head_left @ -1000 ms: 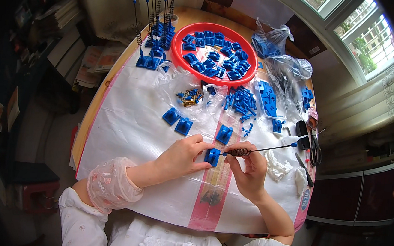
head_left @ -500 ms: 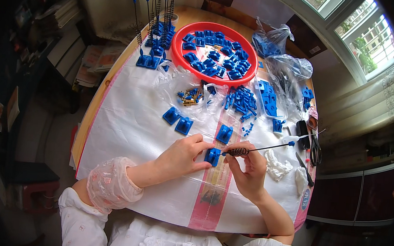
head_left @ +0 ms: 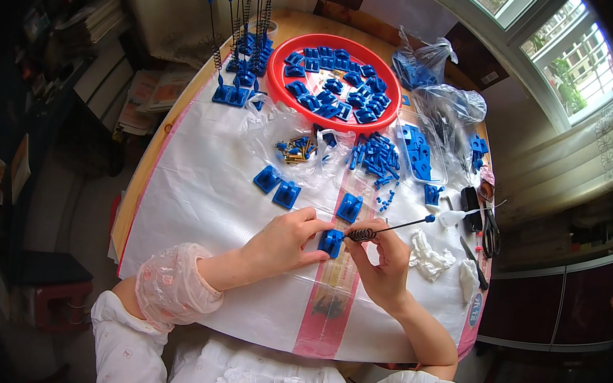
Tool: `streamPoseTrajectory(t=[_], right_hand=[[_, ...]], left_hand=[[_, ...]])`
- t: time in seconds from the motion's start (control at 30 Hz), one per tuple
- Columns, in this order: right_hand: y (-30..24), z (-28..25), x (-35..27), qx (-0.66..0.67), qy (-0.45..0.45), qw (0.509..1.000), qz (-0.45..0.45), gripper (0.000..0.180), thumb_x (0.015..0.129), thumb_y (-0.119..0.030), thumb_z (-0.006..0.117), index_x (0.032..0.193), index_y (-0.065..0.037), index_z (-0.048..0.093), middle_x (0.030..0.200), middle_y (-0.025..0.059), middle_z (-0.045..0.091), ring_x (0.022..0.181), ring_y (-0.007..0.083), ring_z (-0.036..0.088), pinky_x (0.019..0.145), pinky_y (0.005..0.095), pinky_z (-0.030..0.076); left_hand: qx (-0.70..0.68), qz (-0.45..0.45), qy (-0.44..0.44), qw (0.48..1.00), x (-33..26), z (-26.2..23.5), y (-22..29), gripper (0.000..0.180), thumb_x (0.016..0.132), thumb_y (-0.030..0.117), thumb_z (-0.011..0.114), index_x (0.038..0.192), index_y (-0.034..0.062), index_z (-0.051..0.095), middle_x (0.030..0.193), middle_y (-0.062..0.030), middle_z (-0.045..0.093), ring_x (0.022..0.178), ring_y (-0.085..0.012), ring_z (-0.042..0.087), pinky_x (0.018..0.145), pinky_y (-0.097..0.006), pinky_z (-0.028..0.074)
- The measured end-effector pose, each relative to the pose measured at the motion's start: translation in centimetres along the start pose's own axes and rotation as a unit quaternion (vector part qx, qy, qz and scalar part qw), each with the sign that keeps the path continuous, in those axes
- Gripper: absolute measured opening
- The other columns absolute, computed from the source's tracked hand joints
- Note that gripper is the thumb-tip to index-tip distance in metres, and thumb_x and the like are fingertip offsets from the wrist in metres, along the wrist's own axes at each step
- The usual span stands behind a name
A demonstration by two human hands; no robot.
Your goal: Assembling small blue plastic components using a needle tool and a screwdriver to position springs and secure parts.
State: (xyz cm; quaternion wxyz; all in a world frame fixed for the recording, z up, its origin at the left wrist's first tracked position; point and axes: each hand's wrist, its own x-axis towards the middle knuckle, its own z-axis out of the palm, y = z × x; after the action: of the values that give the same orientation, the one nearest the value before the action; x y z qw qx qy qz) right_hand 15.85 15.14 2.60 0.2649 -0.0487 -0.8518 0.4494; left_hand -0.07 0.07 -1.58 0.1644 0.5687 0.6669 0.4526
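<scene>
My left hand (head_left: 287,242) steadies a small blue plastic base (head_left: 330,244) on the sheet, thumb and forefinger at its left edge. My right hand (head_left: 384,268) pinches a black spring rod (head_left: 399,226) by its coiled end. A blue ball (head_left: 429,218) caps the rod's far end, which points right and away. The coiled end is at the base's right side; the fingertips hide whether it is inside. Just beyond lies another blue base (head_left: 349,208), and two more blue bases (head_left: 278,188) sit to the left.
A red round tray (head_left: 397,105) holds many blue parts at the back. Assembled rods stand upright in bases (head_left: 230,94) at far left. Brass pins (head_left: 295,150), blue sticks (head_left: 375,156), a clear box (head_left: 440,182), crumpled tissue (head_left: 429,257) and scissors (head_left: 491,235) lie around.
My right hand has moved slightly left, bringing the rod's coiled end closer to the blue base. The ball tip has shifted left too. My left hand stays in place.
</scene>
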Motion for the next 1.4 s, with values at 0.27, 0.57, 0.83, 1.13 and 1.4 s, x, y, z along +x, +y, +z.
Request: streamPoseTrajectory(t=[0.27, 0.57, 0.83, 1.13, 1.4], right_hand=[[0.07, 0.08, 0.00, -0.002, -0.011, 1.000, 0.008, 0.024, 0.090, 0.015, 0.070, 0.111, 0.006, 0.064, 0.102, 0.0112, 0.069, 0.088, 0.0146, 0.069, 0.078, 0.0263, 0.056], [-0.19, -0.13, 0.07, 0.013, -0.006, 1.000, 0.006, 0.026, 0.089, 0.016, 0.069, 0.112, 0.006, 0.064, 0.103, 0.0118, 0.068, 0.089, 0.0153, 0.070, 0.080, 0.0271, 0.057], [-0.13, -0.24, 0.00, 0.013, -0.004, 1.000, 0.011, 0.024, 0.090, 0.015, 0.069, 0.112, 0.006, 0.064, 0.102, 0.0115, 0.068, 0.089, 0.0152, 0.070, 0.080, 0.0271, 0.058], [-0.30, -0.13, 0.06, 0.013, -0.005, 1.000, 0.006, 0.024, 0.090, 0.015, 0.070, 0.111, 0.005, 0.065, 0.102, 0.0111, 0.068, 0.088, 0.0151, 0.070, 0.080, 0.0264, 0.057], [0.05, -0.04, -0.06, 0.014, -0.011, 1.000, 0.018, 0.025, 0.090, 0.015, 0.070, 0.112, 0.006, 0.064, 0.104, 0.0113, 0.068, 0.088, 0.0149, 0.070, 0.079, 0.0263, 0.057]], left_hand=[[-0.001, -0.001, -0.004, 1.000, 0.01, 0.06, -0.08, 0.052, 0.078, 0.016, 0.089, 0.126, 0.0069, 0.071, 0.088, -0.0078, 0.058, 0.069, -0.0197, 0.057, 0.063, -0.035, 0.049], [-0.004, 0.000, -0.005, 1.000, 0.01, -0.06, 0.02, 0.051, 0.079, 0.016, 0.089, 0.126, 0.0070, 0.072, 0.088, -0.0078, 0.058, 0.069, -0.0196, 0.057, 0.064, -0.035, 0.049], [-0.001, 0.001, -0.006, 1.000, 0.02, -0.03, 0.02, 0.052, 0.079, 0.016, 0.089, 0.127, 0.0071, 0.072, 0.088, -0.0077, 0.058, 0.069, -0.0193, 0.058, 0.064, -0.035, 0.049], [0.002, -0.002, -0.008, 1.000, -0.03, -0.03, -0.08, 0.053, 0.079, 0.017, 0.089, 0.128, 0.0087, 0.071, 0.088, -0.0074, 0.058, 0.071, -0.0195, 0.058, 0.065, -0.035, 0.050], [0.003, -0.003, -0.007, 1.000, 0.00, -0.09, 0.12, 0.053, 0.079, 0.016, 0.089, 0.128, 0.0082, 0.071, 0.088, -0.0076, 0.058, 0.070, -0.0200, 0.058, 0.065, -0.035, 0.050]])
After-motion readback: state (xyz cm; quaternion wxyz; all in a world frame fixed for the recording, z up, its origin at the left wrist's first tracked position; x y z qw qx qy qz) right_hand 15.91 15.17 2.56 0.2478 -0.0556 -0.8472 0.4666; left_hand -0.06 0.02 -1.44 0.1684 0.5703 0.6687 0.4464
